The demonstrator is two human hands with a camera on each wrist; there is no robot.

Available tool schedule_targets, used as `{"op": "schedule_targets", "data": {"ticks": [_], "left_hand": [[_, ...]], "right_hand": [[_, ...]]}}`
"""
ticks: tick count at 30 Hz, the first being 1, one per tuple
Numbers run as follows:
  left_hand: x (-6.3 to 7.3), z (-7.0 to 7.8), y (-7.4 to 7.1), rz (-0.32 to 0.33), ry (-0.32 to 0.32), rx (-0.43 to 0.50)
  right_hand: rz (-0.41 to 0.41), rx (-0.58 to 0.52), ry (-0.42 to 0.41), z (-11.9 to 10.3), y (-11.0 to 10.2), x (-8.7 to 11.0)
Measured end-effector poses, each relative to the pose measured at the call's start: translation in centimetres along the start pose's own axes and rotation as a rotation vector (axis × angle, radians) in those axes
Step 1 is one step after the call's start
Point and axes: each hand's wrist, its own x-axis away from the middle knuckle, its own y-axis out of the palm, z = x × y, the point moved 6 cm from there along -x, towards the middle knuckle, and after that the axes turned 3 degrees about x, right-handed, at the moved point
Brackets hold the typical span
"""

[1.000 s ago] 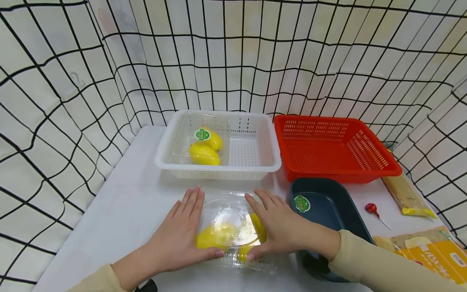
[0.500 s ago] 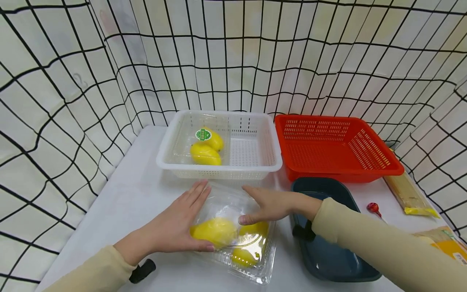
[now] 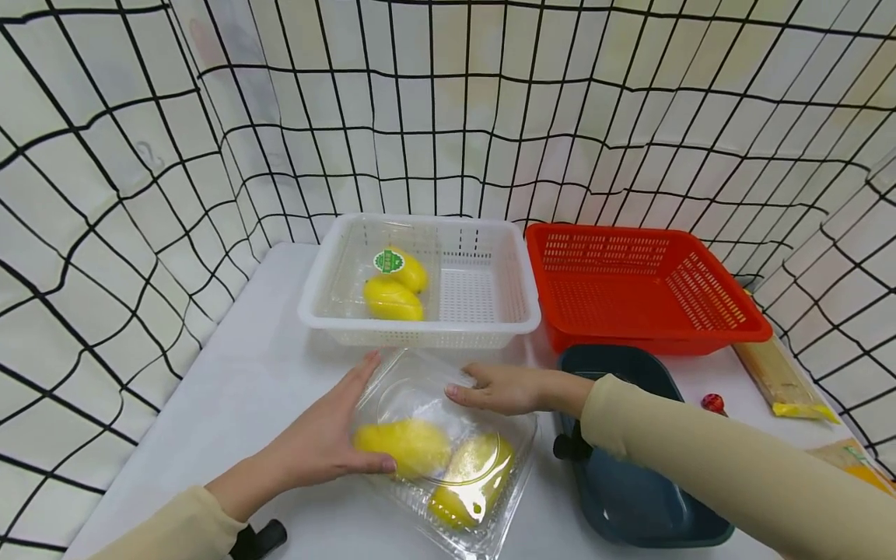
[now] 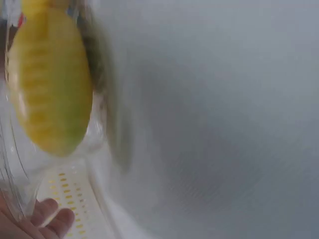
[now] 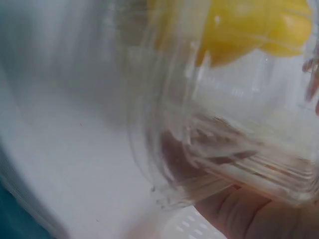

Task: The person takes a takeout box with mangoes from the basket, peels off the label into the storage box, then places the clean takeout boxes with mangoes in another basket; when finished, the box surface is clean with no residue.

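A clear plastic clamshell box (image 3: 420,397) with yellow mango-like fruits (image 3: 472,478) inside is turned at an angle in front of the white basket. My left hand (image 3: 318,443) grips its left side, thumb toward the near part and fingertips (image 4: 57,224) bent down along the wall in the left wrist view. At the far right edge my right hand (image 3: 507,389) holds the box, thumb over the lid and fingers beyond the wall, partly hidden. Both wrist views show the box's underside close above the white surface, apparently lifted a little.
The white basket (image 3: 483,336) holds another clear box of yellow fruit (image 3: 393,299). Beside it stands a red basket (image 3: 651,342). A dark blue-green bin (image 3: 637,505) lies under my right forearm. A lollipop (image 3: 714,403) and packets (image 3: 791,381) are at right; black netting surrounds the table.
The box has rotated, its near end swinging toward me, and the fruits inside have shifted. My right hand has moved from the right side to the far edge; my left hand moved slightly left.
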Motion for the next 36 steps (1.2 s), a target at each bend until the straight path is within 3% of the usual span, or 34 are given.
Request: {"op": "schedule_targets", "data": {"ticks": [4, 8, 12, 15, 17, 20, 25, 30, 33, 36], "left_hand": [[0.8, -0.4, -0.3, 0.039, -0.186, 0.125], [1.4, -0.6, -0.3, 0.062, -0.353, 0.203], [1.8, -1.1, 0.0, 0.091, -0.459, 0.287], [1.8, -1.3, 0.2, 0.106, -0.495, 0.332], [1.6, -1.3, 0.2, 0.107, -0.48, 0.342], [0.9, -1.4, -0.1, 0.09, -0.395, 0.318], [-0.6, -1.9, -0.9, -0.007, -0.242, 0.285], [-1.9, -2.7, -1.4, -0.109, -0.209, 0.27], [-1.9, -1.9, -1.6, -0.048, -0.195, 0.207], [-1.2, 0.2, -1.9, 0.106, -0.136, 0.054]], "right_hand": [[0.018, -0.036, -0.013, -0.2, 0.1, 0.4], [0.028, -0.062, 0.04, -0.1, 0.4, 0.8], [0.028, -0.084, 0.116, 0.2, 0.9, 1.4], [0.035, -0.118, 0.132, 0.2, 1.4, 1.9], [0.052, -0.153, 0.13, 0.1, 1.7, 2.2], [0.117, -0.166, 0.111, -0.1, 1.9, 2.3], [0.219, -0.105, 0.058, -0.6, 2.1, 2.0], [0.254, -0.065, 0.036, -1.2, 2.7, 2.1], [0.268, -0.069, 0.042, -1.0, 3.0, 2.3], [0.282, -0.074, 0.036, -0.8, 3.2, 2.5]]}}
